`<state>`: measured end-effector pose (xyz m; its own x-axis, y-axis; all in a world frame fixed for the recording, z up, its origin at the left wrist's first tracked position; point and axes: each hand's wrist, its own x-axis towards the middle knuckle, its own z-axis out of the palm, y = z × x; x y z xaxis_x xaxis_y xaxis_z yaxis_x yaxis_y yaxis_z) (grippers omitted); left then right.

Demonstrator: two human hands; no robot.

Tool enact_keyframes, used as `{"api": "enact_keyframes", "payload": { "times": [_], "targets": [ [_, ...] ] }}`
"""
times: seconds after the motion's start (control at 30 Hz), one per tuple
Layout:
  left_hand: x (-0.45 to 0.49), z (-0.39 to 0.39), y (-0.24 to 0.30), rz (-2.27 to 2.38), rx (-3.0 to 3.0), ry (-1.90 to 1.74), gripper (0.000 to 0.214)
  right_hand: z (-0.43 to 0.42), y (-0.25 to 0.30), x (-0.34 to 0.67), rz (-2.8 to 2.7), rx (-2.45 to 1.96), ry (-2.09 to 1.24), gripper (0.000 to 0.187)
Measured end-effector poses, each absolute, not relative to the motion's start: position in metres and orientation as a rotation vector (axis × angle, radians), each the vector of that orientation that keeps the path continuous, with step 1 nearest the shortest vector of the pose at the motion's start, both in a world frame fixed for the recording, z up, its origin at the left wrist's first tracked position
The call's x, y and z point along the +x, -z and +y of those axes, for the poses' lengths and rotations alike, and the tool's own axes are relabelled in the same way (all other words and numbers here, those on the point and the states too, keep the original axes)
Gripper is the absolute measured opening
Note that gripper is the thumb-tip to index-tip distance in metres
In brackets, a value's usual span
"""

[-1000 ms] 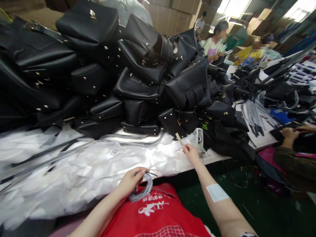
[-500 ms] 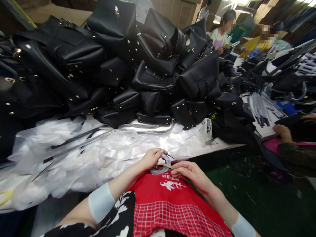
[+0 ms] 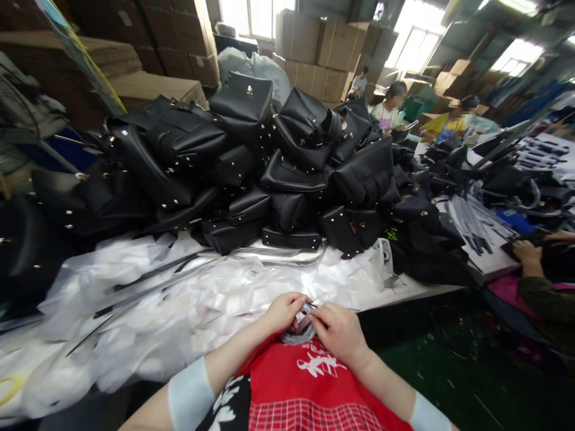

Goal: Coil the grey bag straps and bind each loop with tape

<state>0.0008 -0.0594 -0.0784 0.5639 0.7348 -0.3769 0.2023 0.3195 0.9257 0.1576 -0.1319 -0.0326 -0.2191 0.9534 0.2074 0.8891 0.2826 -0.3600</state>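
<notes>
Both hands meet just above my red apron [image 3: 314,383]. My left hand [image 3: 283,311] is closed on a coiled grey strap [image 3: 300,335] in a clear sleeve. My right hand [image 3: 338,330] pinches the strap's end beside the left fingers; what else it holds is hidden. In front of them lies a heap of clear plastic bags [image 3: 179,299] with long black straps [image 3: 148,275] on a white table [image 3: 413,288].
A tall pile of black handbags [image 3: 278,161] fills the table behind the plastic. To the right a person's hand [image 3: 527,254] works at the table among more bags and grey straps [image 3: 469,224]. Other people sit further back, before stacked cardboard boxes [image 3: 314,54]. The floor is dark green.
My right hand came back from the table with a small tan strip and joined the left hand at the coiled strap. My head has lifted, showing more of the room.
</notes>
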Motion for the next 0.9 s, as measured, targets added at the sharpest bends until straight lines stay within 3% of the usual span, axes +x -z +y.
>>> {"api": "enact_keyframes", "payload": {
  "times": [0.2,0.37,0.57,0.67,0.77,0.9],
  "targets": [
    [-0.002,-0.059,0.074,0.972,1.343,-0.453,0.051,-0.132,0.032,0.150,-2.209,-1.565,0.237,0.029],
    [-0.002,-0.060,0.074,0.923,1.311,-0.418,0.048,-0.130,0.038,0.147,-2.165,-1.636,0.169,0.027],
    [-0.002,-0.056,0.075,0.862,1.396,-0.490,0.036,-0.124,0.043,0.154,-1.982,-1.623,-0.239,0.025],
    [-0.002,-0.056,0.069,0.803,1.438,-0.490,0.032,-0.112,0.049,0.160,-1.684,-1.633,-0.628,0.027],
    [-0.003,-0.057,0.061,0.753,1.605,-0.532,0.027,-0.101,0.057,0.165,-1.284,-1.584,-1.103,0.036],
    [-0.004,-0.061,0.054,0.744,1.830,-0.605,0.034,-0.096,0.065,0.171,-0.996,-1.617,-1.387,0.047]
  ]
}}
